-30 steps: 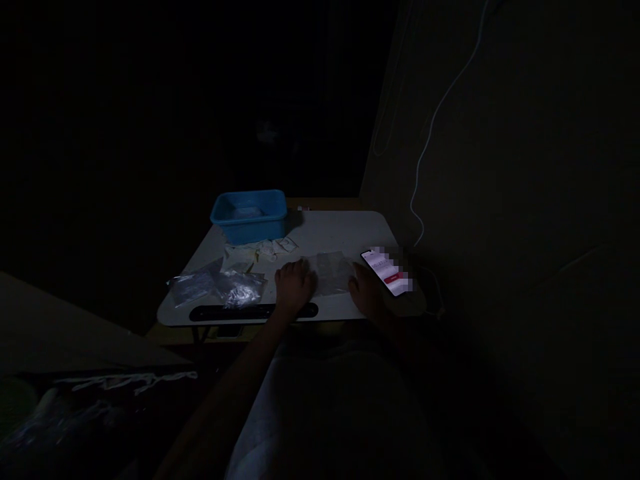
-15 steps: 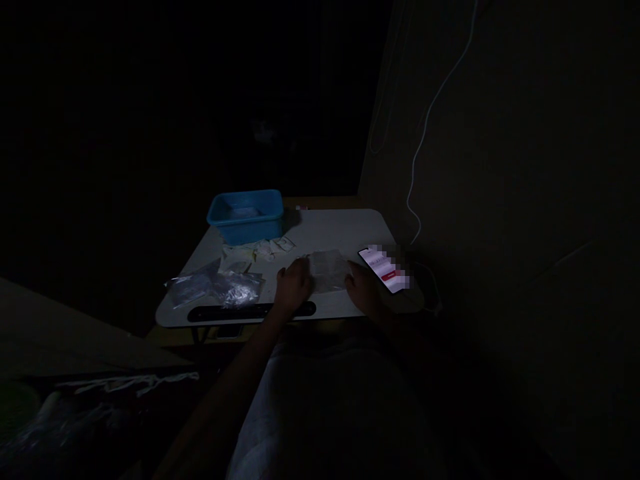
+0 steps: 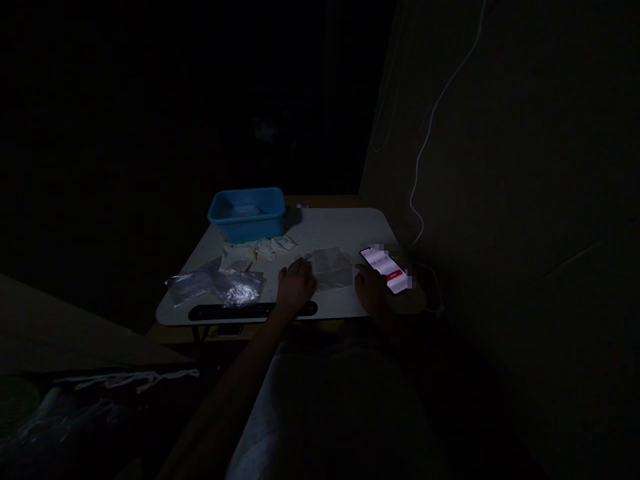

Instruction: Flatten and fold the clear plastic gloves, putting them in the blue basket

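Observation:
A flat clear plastic bag (image 3: 334, 269) lies on the white folding table (image 3: 340, 227) between my hands. At its left edge rests my left hand (image 3: 296, 287), fingers bent and closed on the plastic; the dim light hides the fingertips. My right hand (image 3: 370, 288) is just right of the bag, apart from it, with the index finger stretched out and nothing visible in it. Beside that hand, a lit phone (image 3: 384, 267) shows a timer screen and a red button, its lower left edge partly covered by the hand.
A blue plastic basin (image 3: 250, 227) stands at the back left. Crumpled whitish wrappers (image 3: 265, 249) lie before it, and shiny clear plastic bags (image 3: 237, 288) at the front left. A black slot (image 3: 230, 311) runs along the front edge. A white cable (image 3: 425, 140) hangs on the right.
My right hand has let go of the bag's right edge and moved slightly right, towards the phone. The bag now lies flatter. My left hand has barely moved.

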Tool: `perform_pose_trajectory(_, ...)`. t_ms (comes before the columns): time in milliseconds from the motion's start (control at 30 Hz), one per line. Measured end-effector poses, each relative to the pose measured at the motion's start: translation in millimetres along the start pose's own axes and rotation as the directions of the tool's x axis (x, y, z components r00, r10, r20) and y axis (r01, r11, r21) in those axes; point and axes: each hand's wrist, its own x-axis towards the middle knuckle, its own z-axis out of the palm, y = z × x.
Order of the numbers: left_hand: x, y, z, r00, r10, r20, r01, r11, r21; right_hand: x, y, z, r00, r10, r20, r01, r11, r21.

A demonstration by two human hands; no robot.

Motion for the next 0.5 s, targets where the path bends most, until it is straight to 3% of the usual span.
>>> perform_pose_trajectory(233,-1,1,-0.9,1.0,0.008,-0.014,-0.008,1.0,0.01,-1,-4,0,0.999,-0.047,0.006,0.047,0.996,-0.078)
perform_pose_trajectory(500,0,1,0.8,1.0,0.015,-0.017,-0.015,1.0,0.023,20,-19,-6,0.985,-0.129,0.118,0.162,0.928,-0.337)
